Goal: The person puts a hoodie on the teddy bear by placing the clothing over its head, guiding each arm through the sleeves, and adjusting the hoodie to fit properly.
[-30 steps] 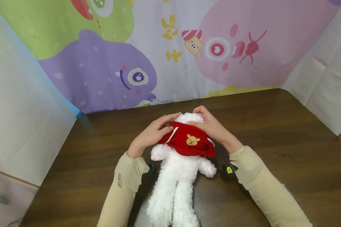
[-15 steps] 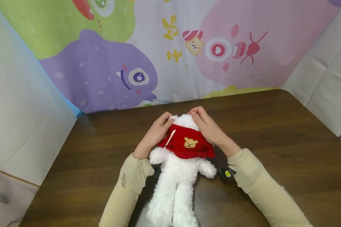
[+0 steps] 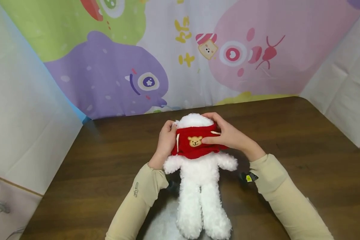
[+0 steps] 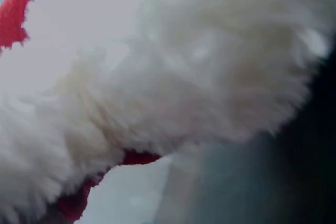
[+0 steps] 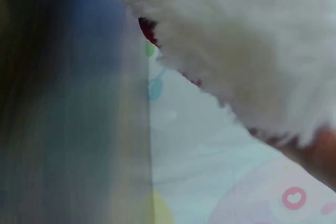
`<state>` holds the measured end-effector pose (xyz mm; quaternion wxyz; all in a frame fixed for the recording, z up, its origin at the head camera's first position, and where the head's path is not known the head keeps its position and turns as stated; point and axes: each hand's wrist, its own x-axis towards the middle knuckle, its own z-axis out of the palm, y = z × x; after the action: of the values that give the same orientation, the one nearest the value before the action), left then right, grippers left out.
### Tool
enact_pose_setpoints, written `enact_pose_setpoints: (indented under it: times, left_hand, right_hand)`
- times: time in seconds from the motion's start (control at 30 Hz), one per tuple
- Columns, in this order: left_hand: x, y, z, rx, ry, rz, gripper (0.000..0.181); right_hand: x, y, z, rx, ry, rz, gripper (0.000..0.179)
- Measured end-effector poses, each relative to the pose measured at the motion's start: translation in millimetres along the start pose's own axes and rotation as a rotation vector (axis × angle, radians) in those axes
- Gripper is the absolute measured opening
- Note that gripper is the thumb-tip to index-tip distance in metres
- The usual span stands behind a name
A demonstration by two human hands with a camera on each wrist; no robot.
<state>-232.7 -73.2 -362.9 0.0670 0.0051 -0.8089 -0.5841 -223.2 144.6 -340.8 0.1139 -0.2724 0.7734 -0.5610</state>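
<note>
The red garment (image 3: 187, 150) lies between left fingers (image 3: 168, 126) and right fingers (image 3: 213, 140).

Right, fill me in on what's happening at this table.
A person is handling a white plush toy that lies on a wooden table, legs toward them. A red garment with a bear-face patch covers part of the head end, with white fluff showing above it; the toy's body, arms and legs are uncovered. The left hand holds one side, and the right hand grips the other, thumb beside the patch.
</note>
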Motion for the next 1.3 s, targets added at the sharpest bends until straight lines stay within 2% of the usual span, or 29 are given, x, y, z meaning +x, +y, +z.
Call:
enact_pose_setpoints:
  times: [0.13, 0.2, 0.33, 0.47, 0.57, 0.7, 0.77, 0.9, 1.03, 1.13, 1.3]
  left_hand:
    - [-0.9, -10.2, 4.7, -0.052, 0.001, -0.071, 0.016]
    - [-1.3, -12.4, 6.3, -0.065, 0.018, -0.083, 0.016]
    - [-2.0, -10.6, 9.0, -0.096, 0.076, -0.092, 0.016]
    - [-2.8, -8.9, 11.2, -0.211, 0.139, -0.128, 0.015]
    - [-4.3, -9.9, 12.6, -0.288, 0.162, -0.159, 0.016]
    - [-6.2, -10.5, 15.2, -0.321, 0.165, -0.168, 0.016]
    - [-6.1, -11.1, 16.3, -0.337, 0.166, -0.172, 0.017]
    - [-3.7, -10.7, 18.3, -0.338, 0.189, -0.189, 0.017]
    - [0.2, -8.9, 17.2, -0.287, 0.213, -0.182, 0.017]
    - [2.3, -8.4, 12.5, -0.241, 0.171, -0.159, 0.016]
    - [6.1, -8.3, 2.0, -0.151, 0.002, -0.117, 0.015]
  right_hand:
    - [-1.2, 11, -3, -0.035, 0.01, -0.008, 0.072]
    - [-2.4, 16, -4, -0.066, 0.015, 0.0, 0.072]
    - [-3.1, 21, -5, -0.136, 0.036, 0.026, 0.071]
    - [-0.4, 20, 1, -0.221, 0.096, 0.026, 0.068]
    - [0.0, 19, 7, -0.292, 0.145, 0.076, 0.066]
    - [-1.4, 18, 11, -0.385, 0.227, 0.167, 0.064]
    - [-1.4, 18, 12, -0.417, 0.277, 0.188, 0.06]
    - [-1.4, 20, 14, -0.429, 0.343, 0.166, 0.049]
    - [-2.5, 25, 15, -0.432, 0.378, 0.085, 0.038]
    - [-3.2, 27, 14, -0.423, 0.386, 0.049, 0.034]
    - [-4.3, 28, 12, -0.371, 0.358, 0.075, 0.04]
